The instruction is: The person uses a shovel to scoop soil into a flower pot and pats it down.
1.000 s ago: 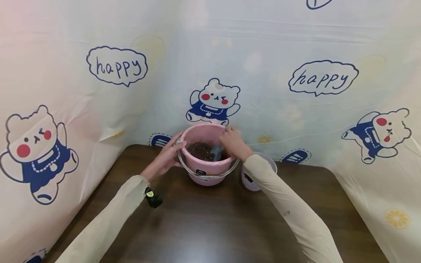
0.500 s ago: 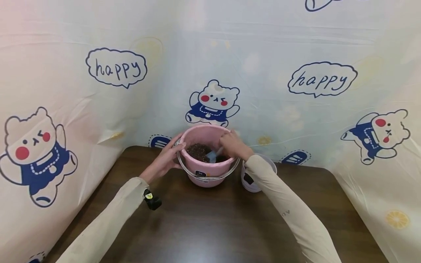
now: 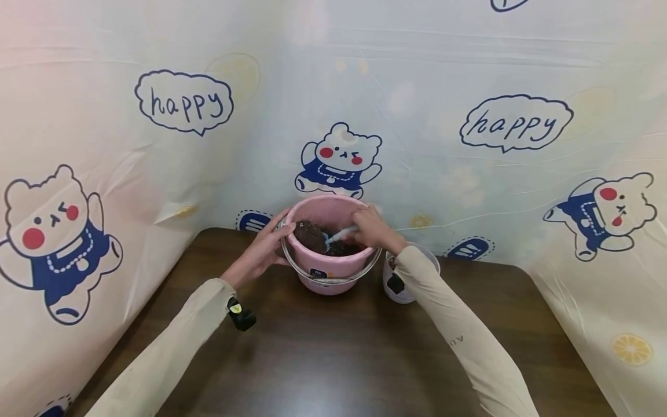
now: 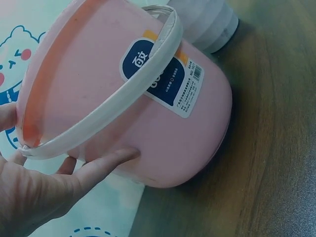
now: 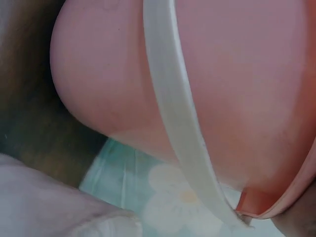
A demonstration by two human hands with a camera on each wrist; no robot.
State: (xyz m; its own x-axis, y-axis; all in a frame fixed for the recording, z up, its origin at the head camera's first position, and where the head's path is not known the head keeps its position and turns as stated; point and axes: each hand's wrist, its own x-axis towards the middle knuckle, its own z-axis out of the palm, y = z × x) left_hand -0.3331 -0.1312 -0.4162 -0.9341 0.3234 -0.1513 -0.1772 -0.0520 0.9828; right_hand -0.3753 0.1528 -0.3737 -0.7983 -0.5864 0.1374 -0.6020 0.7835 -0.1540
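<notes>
A pink bucket [image 3: 344, 266] with dark brown soil [image 3: 311, 234] inside stands near the back of the table. My left hand [image 3: 263, 249] holds the bucket's left side, thumb at the rim; the left wrist view shows a finger along the outer wall. The white carrying handle [image 4: 111, 103] hangs down across the bucket's front. Over the right part of the opening, my right hand [image 3: 376, 227] grips a small light-blue trowel [image 3: 341, 235]. The trowel slants left, its blade down at the soil and mostly hidden. In the right wrist view that hand is almost out of sight.
A translucent cup [image 3: 398, 291] with a dark label stands right of the bucket, partly under the right forearm. A printed cloth [image 3: 417, 150] rises behind and beside the dark wooden table [image 3: 312, 359]. A black wrist device [image 3: 241, 314] sits on the left sleeve.
The trowel has tipped from steep to nearly level, and its blade has moved left into the soil. The soil now heaps up at the left. My left hand has kept its place.
</notes>
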